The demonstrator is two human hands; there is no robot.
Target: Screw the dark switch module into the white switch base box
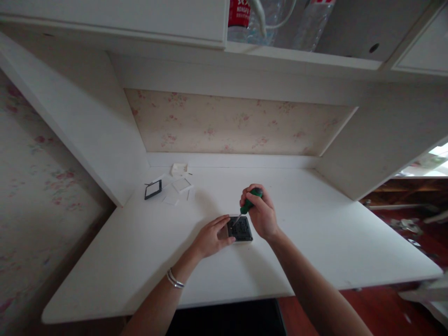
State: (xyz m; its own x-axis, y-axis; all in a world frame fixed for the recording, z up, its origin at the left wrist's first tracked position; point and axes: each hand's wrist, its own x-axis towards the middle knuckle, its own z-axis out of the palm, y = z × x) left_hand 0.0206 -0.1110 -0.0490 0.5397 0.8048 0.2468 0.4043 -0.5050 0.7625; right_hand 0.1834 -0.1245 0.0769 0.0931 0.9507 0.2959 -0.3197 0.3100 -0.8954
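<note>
Screwdriver (pixel 247 205) with a green handle sat clamped in the right hand (pixel 262 212), tip angled down at the black panel (pixel 244 229) just left of it. The left hand (pixel 211 238) gripped that panel between spread thumb and fingers, dark frame (pixel 160 186) well beyond it.

Screwdriver (pixel 246 206) over box (pixel 242 230) on desk (pixel 308 228)

Screwdriver tip (pixel 234 224) apparently on the dark box (pixel 242 229), exact contact too small for certainty.
</note>
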